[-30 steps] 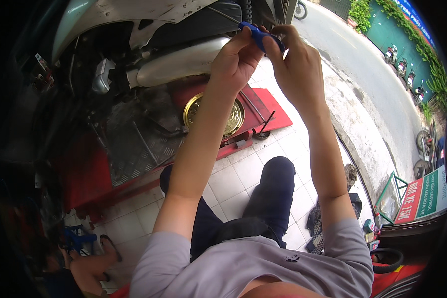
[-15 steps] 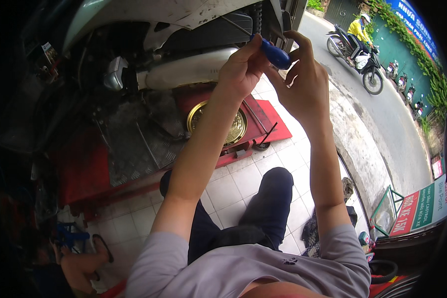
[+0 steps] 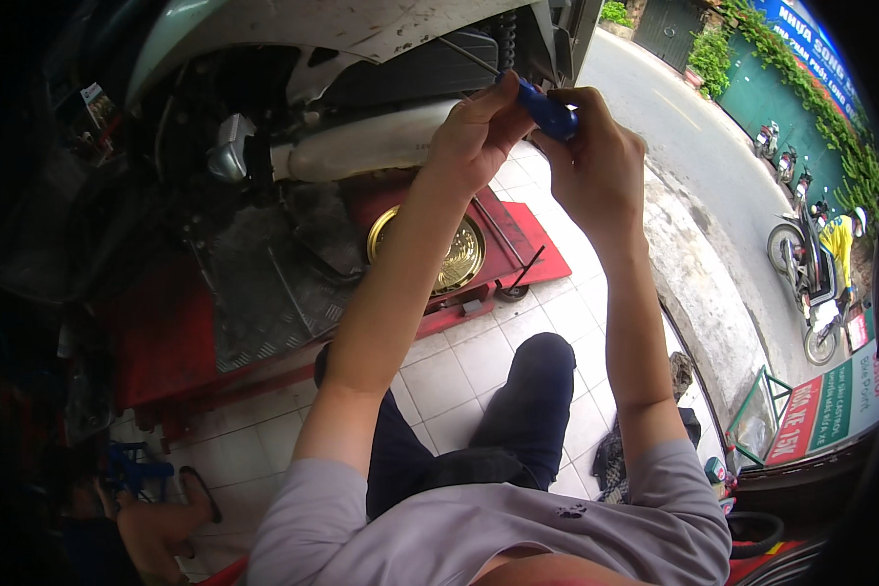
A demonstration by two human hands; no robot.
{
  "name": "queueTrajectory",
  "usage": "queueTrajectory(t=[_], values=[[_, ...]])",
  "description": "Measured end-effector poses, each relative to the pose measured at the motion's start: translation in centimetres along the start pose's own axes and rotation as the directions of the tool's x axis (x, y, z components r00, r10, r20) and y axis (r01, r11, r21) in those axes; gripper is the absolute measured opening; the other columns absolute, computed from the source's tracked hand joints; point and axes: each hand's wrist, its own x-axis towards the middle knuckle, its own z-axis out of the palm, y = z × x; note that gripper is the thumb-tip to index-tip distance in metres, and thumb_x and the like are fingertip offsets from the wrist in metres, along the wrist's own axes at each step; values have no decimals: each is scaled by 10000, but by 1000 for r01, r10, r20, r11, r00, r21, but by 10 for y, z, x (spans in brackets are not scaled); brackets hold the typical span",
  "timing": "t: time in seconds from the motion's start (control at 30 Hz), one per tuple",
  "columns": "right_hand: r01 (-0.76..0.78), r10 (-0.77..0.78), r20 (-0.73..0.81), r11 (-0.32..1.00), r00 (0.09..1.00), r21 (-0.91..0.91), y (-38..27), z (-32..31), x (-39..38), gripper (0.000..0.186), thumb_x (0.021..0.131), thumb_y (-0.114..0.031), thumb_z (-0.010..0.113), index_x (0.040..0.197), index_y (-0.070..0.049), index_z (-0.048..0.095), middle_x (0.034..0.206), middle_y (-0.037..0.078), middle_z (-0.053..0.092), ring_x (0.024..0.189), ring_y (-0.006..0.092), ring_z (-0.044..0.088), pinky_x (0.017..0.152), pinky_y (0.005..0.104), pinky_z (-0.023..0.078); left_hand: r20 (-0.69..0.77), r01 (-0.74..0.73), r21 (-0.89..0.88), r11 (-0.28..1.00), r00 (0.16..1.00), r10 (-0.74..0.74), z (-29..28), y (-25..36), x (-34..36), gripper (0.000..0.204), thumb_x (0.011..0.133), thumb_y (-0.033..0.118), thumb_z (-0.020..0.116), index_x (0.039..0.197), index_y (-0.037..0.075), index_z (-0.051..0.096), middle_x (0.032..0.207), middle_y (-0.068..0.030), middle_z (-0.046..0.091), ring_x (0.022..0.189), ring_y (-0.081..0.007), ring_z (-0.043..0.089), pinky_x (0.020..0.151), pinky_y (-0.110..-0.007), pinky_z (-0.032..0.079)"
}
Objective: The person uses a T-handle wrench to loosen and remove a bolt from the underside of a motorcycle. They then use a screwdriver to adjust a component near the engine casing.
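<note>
A screwdriver with a blue handle [image 3: 554, 119] points up and to the left, its thin shaft running toward the underside of a light motorbike's body panel [image 3: 361, 29]. Where the tip ends I cannot make out. My left hand [image 3: 479, 132] pinches the front of the handle. Around the handle's back end, the fingers of my right hand [image 3: 596, 146] are closed. Below my hands lie the motorbike's silver exhaust muffler [image 3: 361, 142] and, partly behind my left forearm, a round gold-coloured tray [image 3: 464, 256].
The motorbike stands on a red lift platform [image 3: 547, 249] with a metal tread plate [image 3: 273, 293]. A seated person [image 3: 161, 518] is at lower left. A sign board [image 3: 820, 410] stands at right by the kerb. On the street, a rider in yellow [image 3: 837, 254] passes parked motorbikes.
My right hand's fingers have closed round the back of the screwdriver handle, where they were spread before. My left hand keeps its grip. The street rider has moved down and right.
</note>
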Motion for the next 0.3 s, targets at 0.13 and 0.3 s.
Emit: queueTrajectory(t=[0.13, 0.3], values=[[-103, 102, -13, 989, 995, -111, 6, 8, -3, 353, 873, -365, 659, 878, -30, 549, 513, 137, 561, 512, 335, 621, 478, 404, 469, 104, -8, -52, 999, 994, 14, 9, 0, -5, 203, 915, 72, 608, 1092, -21, 573, 1058, -117, 624, 1037, -225, 606, 985, -359, 489], [-114, 118, -4, 951, 993, -286, 14, 18, 0, 397, 859, -435, 662, 861, -51, 563, 458, 136, 520, 472, 343, 602, 462, 409, 462, 179, -60, 93, 994, 983, 43, -12, 3, -3, 402, 921, 129, 611, 1273, -9, 476, 1203, -122, 552, 1152, -246, 532, 1018, -370, 443]])
